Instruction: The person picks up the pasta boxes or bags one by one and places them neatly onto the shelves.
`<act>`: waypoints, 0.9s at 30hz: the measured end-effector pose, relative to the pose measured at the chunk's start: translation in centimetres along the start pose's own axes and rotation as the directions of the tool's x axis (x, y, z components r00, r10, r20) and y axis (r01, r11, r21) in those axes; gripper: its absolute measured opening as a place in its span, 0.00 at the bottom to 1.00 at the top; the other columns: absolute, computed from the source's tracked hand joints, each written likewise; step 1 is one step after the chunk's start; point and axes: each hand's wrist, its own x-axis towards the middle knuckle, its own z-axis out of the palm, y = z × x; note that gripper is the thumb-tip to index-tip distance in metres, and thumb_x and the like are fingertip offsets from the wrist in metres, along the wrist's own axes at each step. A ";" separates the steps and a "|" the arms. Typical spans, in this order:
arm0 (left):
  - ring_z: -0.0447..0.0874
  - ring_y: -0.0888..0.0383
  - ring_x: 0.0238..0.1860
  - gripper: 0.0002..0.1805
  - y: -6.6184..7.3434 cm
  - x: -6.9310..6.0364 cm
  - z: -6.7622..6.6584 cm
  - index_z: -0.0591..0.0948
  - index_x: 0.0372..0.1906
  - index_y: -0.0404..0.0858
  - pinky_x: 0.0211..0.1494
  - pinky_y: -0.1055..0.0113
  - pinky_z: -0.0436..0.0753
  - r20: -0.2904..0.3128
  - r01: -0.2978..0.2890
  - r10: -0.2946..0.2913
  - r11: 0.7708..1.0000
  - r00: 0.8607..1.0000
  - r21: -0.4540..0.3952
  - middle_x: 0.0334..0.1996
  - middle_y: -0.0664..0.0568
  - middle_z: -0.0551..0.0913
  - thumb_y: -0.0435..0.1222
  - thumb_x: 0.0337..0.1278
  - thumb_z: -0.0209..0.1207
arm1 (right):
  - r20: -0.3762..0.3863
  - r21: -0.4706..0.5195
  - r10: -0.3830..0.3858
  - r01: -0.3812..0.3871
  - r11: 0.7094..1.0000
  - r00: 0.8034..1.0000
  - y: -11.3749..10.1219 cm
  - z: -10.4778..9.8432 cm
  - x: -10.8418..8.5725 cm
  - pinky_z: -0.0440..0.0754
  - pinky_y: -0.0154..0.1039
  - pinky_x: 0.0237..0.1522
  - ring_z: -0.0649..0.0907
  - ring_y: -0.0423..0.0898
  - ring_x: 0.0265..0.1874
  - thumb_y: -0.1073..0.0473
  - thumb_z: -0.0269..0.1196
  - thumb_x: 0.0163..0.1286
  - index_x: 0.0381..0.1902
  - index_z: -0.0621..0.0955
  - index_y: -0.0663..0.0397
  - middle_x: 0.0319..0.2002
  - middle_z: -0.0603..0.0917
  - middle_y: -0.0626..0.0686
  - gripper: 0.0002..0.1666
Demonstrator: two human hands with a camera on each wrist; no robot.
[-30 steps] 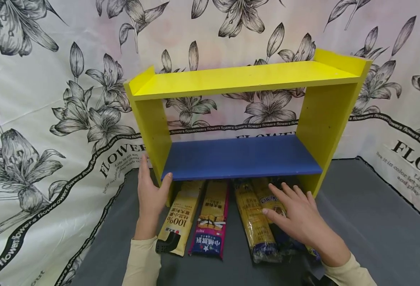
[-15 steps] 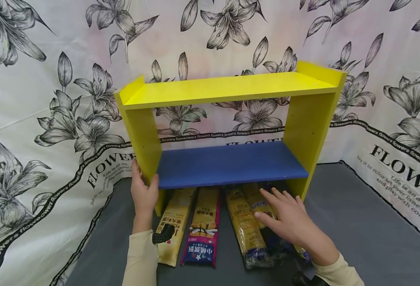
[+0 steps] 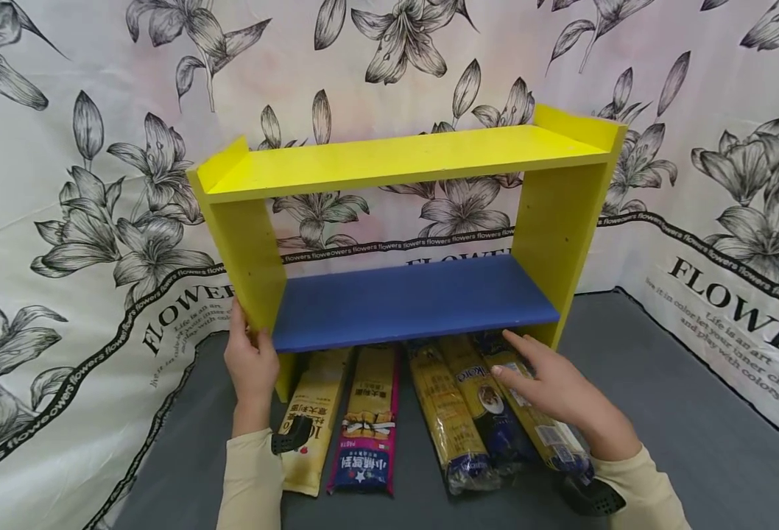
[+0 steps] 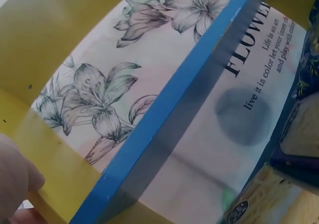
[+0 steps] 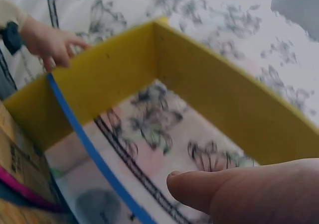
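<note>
A yellow shelf unit with a blue middle board stands against the patterned backdrop. My left hand grips the front edge of its left side panel, thumb on the near side and fingers around the outside. In the right wrist view that left hand holds the panel just by the blue board's end. My right hand has its fingers extended just under the blue board's right front. It is above the rightmost pasta pack; contact cannot be told. The right thumb is straight in the right wrist view.
Below the blue board lie several pasta packs: a yellow one, a pink-and-blue one, a clear-wrapped one and a blue-ended one. Their far ends are hidden under the board. The grey table extends right. A floral cloth hangs behind.
The whole scene has shifted left in the head view. My right hand has turned from fingers spread over the packs to sideways, uncovering the rightmost pack. My left hand stays on the panel.
</note>
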 end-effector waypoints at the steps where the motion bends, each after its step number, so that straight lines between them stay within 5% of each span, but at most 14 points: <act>1: 0.86 0.30 0.47 0.36 0.0 0.1 -0.2 0.64 0.79 0.42 0.40 0.38 0.83 -0.003 -0.013 0.013 1.000 1.000 0.001 0.59 0.30 0.81 0.22 0.66 0.51 | 0.006 0.009 0.009 -0.009 1.000 1.000 0.4 -0.1 0.2 0.70 0.73 0.64 0.64 0.75 0.73 0.37 0.54 0.77 0.81 0.55 0.62 0.78 0.57 0.72 0.49; 6: 0.86 0.30 0.49 0.38 -0.1 0.3 -0.4 0.65 0.78 0.43 0.42 0.36 0.83 -0.008 -0.054 0.054 0.998 0.999 0.019 0.59 0.31 0.81 0.19 0.63 0.50 | 0.075 0.012 0.063 -0.064 0.998 0.995 2.6 0.1 1.2 0.76 0.69 0.59 0.70 0.75 0.68 0.42 0.56 0.78 0.79 0.60 0.65 0.75 0.62 0.74 0.44; 8: 0.86 0.30 0.50 0.39 -0.1 0.2 -0.4 0.64 0.78 0.42 0.43 0.36 0.83 -0.012 -0.057 0.057 0.998 0.998 0.026 0.60 0.31 0.81 0.18 0.62 0.50 | 0.131 0.031 0.071 -0.076 0.997 0.989 3.7 0.5 1.6 0.81 0.64 0.51 0.79 0.73 0.58 0.47 0.57 0.77 0.77 0.63 0.66 0.73 0.65 0.76 0.40; 10: 0.85 0.30 0.52 0.40 -0.1 0.1 -0.3 0.64 0.79 0.42 0.45 0.36 0.83 -0.015 -0.047 0.048 0.998 0.999 0.029 0.61 0.31 0.81 0.18 0.61 0.49 | 0.191 0.079 0.087 -0.104 0.991 0.978 4.5 0.9 2.0 0.83 0.57 0.39 0.84 0.64 0.38 0.54 0.58 0.75 0.76 0.64 0.65 0.71 0.67 0.76 0.38; 13: 0.84 0.30 0.54 0.40 0.1 -0.2 -0.3 0.63 0.79 0.42 0.48 0.35 0.82 -0.021 -0.019 0.020 0.999 1.000 0.030 0.63 0.31 0.80 0.18 0.61 0.49 | 0.259 0.113 0.122 -0.156 0.981 0.958 5.7 1.7 2.6 0.74 0.45 0.26 0.69 0.49 0.16 0.62 0.59 0.70 0.77 0.65 0.63 0.68 0.69 0.75 0.38; 19: 0.85 0.30 0.52 0.39 0.3 -0.5 -0.3 0.62 0.80 0.42 0.46 0.36 0.82 -0.018 0.007 -0.006 0.999 1.000 0.050 0.61 0.31 0.81 0.22 0.63 0.53 | 0.263 0.040 0.195 -0.212 0.976 0.945 6.5 3.1 3.1 0.66 0.40 0.23 0.62 0.43 0.15 0.73 0.58 0.57 0.76 0.68 0.59 0.66 0.72 0.72 0.45; 27: 0.84 0.30 0.48 0.41 0.3 -0.3 -0.4 0.60 0.81 0.45 0.43 0.37 0.80 0.016 -0.005 0.003 0.996 1.000 0.092 0.59 0.30 0.81 0.25 0.64 0.53 | 0.215 -0.035 0.206 -0.203 0.979 0.955 6.4 4.1 3.0 0.67 0.39 0.21 0.67 0.43 0.15 0.73 0.63 0.57 0.74 0.70 0.58 0.55 0.78 0.66 0.44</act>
